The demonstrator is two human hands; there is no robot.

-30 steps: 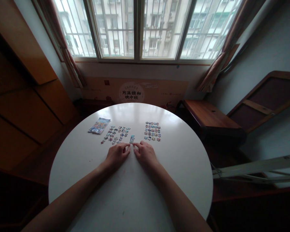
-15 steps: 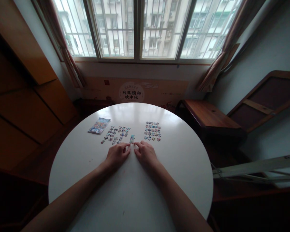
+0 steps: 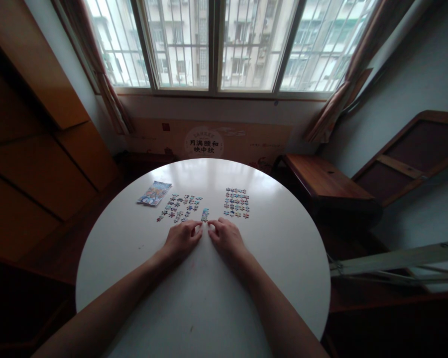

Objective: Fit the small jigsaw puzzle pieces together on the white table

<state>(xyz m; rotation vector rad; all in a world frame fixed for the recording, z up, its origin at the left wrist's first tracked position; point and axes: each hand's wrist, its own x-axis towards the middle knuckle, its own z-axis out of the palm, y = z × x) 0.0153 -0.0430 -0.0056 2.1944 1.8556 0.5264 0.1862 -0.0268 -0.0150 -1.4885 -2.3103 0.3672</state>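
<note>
Both my hands rest on the round white table (image 3: 276, 258), fingertips nearly meeting. My left hand (image 3: 181, 239) and my right hand (image 3: 227, 238) have their fingers curled and pinched together just below a small joined strip of puzzle pieces (image 3: 204, 215); whether the fingertips hold a piece is too small to tell. Left of the strip lies a loose spread of puzzle pieces (image 3: 179, 208). To its right, a neater block of puzzle pieces (image 3: 236, 203) is laid out in rows. A colourful picture card (image 3: 154, 193) lies at the far left.
A barred window (image 3: 216, 44) with curtains fills the far wall, with a printed cardboard panel (image 3: 205, 141) under it. A wooden bench (image 3: 321, 181) stands to the right of the table, wooden cabinets (image 3: 33, 149) to the left, and a leaning wooden frame (image 3: 414, 159) at far right.
Almost nothing has moved. Both hands stay pinched together below the small strip; the view has shifted very slightly.
</note>
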